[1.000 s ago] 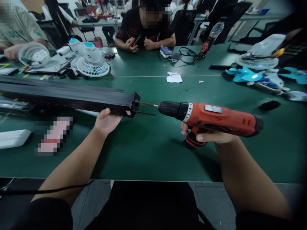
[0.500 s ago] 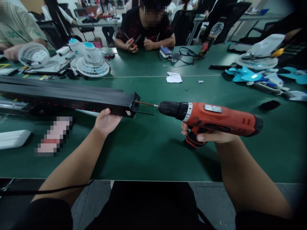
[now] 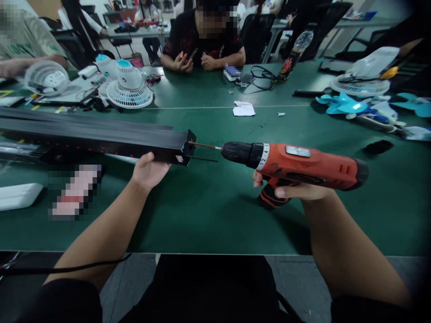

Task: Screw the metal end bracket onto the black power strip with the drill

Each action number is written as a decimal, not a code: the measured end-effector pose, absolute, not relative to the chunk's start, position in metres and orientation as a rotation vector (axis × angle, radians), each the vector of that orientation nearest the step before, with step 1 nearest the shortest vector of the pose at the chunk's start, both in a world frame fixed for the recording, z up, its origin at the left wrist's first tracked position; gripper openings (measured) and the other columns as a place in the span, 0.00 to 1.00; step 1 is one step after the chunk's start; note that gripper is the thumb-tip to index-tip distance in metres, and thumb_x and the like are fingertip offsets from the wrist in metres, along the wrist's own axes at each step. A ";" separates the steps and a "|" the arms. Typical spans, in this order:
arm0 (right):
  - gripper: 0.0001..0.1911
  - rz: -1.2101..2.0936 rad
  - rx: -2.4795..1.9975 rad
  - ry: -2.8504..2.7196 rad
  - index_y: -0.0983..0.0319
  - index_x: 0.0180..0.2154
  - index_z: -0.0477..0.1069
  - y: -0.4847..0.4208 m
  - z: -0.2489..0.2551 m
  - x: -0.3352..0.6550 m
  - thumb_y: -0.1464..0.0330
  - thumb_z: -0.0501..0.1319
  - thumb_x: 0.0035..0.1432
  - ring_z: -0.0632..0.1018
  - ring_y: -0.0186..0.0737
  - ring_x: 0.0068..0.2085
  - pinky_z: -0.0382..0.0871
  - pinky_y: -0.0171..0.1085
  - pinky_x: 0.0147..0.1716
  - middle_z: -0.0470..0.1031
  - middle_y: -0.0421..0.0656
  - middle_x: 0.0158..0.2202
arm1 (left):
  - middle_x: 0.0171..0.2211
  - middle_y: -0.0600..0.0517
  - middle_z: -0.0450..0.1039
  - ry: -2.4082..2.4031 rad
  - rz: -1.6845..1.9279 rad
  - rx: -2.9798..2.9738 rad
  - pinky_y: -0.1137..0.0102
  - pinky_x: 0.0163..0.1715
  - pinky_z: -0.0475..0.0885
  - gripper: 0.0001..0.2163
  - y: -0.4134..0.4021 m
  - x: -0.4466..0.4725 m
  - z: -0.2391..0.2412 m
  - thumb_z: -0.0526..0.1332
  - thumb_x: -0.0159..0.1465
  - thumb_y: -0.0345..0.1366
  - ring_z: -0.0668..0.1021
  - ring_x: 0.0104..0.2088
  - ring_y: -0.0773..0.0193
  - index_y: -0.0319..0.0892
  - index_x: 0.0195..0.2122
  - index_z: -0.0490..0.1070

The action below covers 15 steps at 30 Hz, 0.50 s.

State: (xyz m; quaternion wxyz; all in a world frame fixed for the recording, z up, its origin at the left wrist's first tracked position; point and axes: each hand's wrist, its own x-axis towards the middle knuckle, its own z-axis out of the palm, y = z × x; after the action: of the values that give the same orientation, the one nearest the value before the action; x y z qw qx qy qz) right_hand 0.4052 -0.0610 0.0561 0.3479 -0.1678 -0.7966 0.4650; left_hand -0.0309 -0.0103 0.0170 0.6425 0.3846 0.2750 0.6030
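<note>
My left hand (image 3: 151,170) grips a long black bar-shaped housing (image 3: 128,139) from below, near its right end, with the thumb along its front side. Most of those fingers are hidden under it. A red and black cordless drill (image 3: 303,163) is held by its handle in my right hand (image 3: 299,190). From its chuck a long thin bit (image 3: 207,146) reaches left to the black end plate (image 3: 190,146); its tip is hidden there. Below the bit, a thin dark rod (image 3: 205,159) sticks out of the same end.
A blurred phone-like object (image 3: 76,192) and a white piece (image 3: 18,196) lie at left. White fan parts (image 3: 129,92) stand farther back; blue fan blades (image 3: 346,105) lie at right. White paper (image 3: 244,109) rests mid-table. Across sits a person (image 3: 202,40) holding an orange-handled tool.
My hands, the drill and the black housing hold nearly the same positions. At the far left, another person's hand has moved left, away from the fan part.
</note>
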 end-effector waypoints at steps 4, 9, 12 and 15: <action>0.20 1.275 -0.447 -2.051 0.59 0.59 0.82 -0.061 0.056 0.406 0.60 0.76 0.71 0.89 0.48 0.47 0.90 0.43 0.48 0.87 0.50 0.48 | 0.51 0.50 0.90 0.620 1.379 0.869 0.60 0.59 0.84 0.30 -0.010 -0.031 0.016 0.82 0.55 0.45 0.85 0.66 0.44 0.54 0.60 0.83; 0.21 1.279 -0.487 -2.055 0.60 0.59 0.82 -0.062 0.055 0.408 0.61 0.76 0.69 0.89 0.49 0.47 0.89 0.43 0.47 0.87 0.50 0.49 | 0.54 0.46 0.90 0.667 1.384 0.875 0.55 0.63 0.83 0.29 -0.010 -0.031 0.014 0.83 0.52 0.48 0.82 0.68 0.39 0.51 0.56 0.85; 0.21 1.285 -0.499 -2.039 0.60 0.60 0.82 -0.063 0.053 0.408 0.60 0.76 0.70 0.89 0.49 0.47 0.90 0.44 0.48 0.87 0.51 0.50 | 0.53 0.47 0.90 0.650 1.378 0.879 0.57 0.62 0.84 0.30 -0.009 -0.032 0.014 0.84 0.52 0.48 0.83 0.68 0.40 0.51 0.56 0.85; 0.21 1.269 -0.473 -2.047 0.60 0.60 0.82 -0.062 0.051 0.408 0.61 0.76 0.70 0.89 0.48 0.48 0.90 0.44 0.49 0.87 0.52 0.50 | 0.51 0.48 0.91 0.633 1.374 0.872 0.61 0.59 0.85 0.31 -0.010 -0.031 0.015 0.84 0.52 0.48 0.84 0.67 0.43 0.52 0.57 0.84</action>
State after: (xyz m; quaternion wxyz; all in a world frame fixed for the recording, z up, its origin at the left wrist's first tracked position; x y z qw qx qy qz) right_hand 0.4085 -0.0619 0.0512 0.3371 -0.1815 -0.7852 0.4868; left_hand -0.0315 -0.0097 0.0152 0.6426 0.3825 0.2780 0.6029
